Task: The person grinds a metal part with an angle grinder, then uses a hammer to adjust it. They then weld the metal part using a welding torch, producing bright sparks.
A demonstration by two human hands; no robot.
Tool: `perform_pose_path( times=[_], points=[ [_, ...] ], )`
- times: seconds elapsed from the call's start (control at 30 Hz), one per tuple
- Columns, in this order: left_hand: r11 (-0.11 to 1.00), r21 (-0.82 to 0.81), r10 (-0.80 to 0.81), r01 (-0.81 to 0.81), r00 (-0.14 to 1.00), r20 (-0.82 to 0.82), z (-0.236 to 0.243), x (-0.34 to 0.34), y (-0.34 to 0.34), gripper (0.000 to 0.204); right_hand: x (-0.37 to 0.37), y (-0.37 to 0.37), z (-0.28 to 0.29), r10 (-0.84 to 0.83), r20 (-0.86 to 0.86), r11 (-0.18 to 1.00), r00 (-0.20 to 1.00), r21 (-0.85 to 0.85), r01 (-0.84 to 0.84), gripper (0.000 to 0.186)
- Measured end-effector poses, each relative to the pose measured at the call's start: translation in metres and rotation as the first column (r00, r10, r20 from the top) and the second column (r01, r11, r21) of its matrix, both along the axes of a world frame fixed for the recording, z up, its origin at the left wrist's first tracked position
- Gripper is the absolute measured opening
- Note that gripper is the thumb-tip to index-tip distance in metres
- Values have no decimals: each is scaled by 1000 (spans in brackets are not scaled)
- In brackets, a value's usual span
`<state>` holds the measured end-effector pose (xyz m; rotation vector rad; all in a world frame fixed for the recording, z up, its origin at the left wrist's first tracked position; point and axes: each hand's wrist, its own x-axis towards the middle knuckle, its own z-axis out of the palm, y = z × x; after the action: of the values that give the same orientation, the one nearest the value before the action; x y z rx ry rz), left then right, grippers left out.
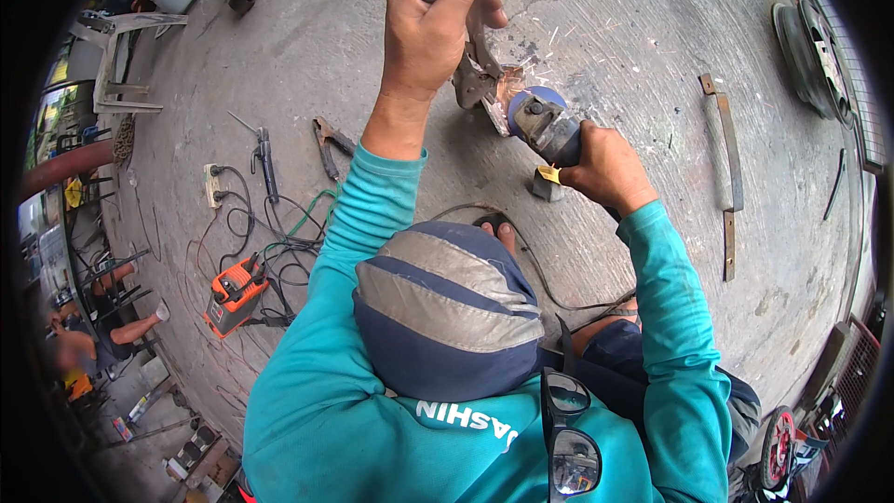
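My left hand (430, 33) is closed around the handles of a pair of locking pliers (477, 82), raised above the concrete floor. Next to their jaws is a small metal piece (496, 115). My right hand (610, 168) grips the body of an angle grinder (551, 130). Its bluish disc (543, 95) is against or very near the metal piece, and orange sparks (509, 86) show there. The exact contact is hidden by the disc and the grinder head. A small grey block (547, 190) rests on the floor beside my right hand.
An orange and grey welding machine (235, 296) with tangled cables stands at left, near an electrode holder (267, 168), a clamp (328, 142) and a power outlet box (212, 185). A flat metal bar (729, 154) and wheel rims (808, 61) are at right. Another person (126, 328) is at far left.
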<state>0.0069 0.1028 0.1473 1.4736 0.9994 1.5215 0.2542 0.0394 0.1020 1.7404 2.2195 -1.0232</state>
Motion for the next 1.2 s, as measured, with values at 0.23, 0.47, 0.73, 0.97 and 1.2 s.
perform_pose_path(
  times=[0.23,0.47,0.73,0.97,1.2],
  points=[
    [1000,-7,-6,6,1000,-10,-2,-1,1,28,0,-3,-2,25,21,999,999,47,-26,46],
    [999,-35,-5,6,1000,27,4,4,-1,28,3,-7,0,6,-6,999,1000,32,-5,45],
    [1000,-19,-4,5,999,40,1,4,5,28,22,-5,-10,-142,-91,984,986,97,150,45],
    [996,-82,21,-22,1000,-13,3,7,5,27,31,0,1,-161,-133,985,978,40,167,46],
    [996,-90,12,-11,1000,4,4,10,7,28,-6,-2,-1,-38,24,999,999,-17,38,50]
  ],
)
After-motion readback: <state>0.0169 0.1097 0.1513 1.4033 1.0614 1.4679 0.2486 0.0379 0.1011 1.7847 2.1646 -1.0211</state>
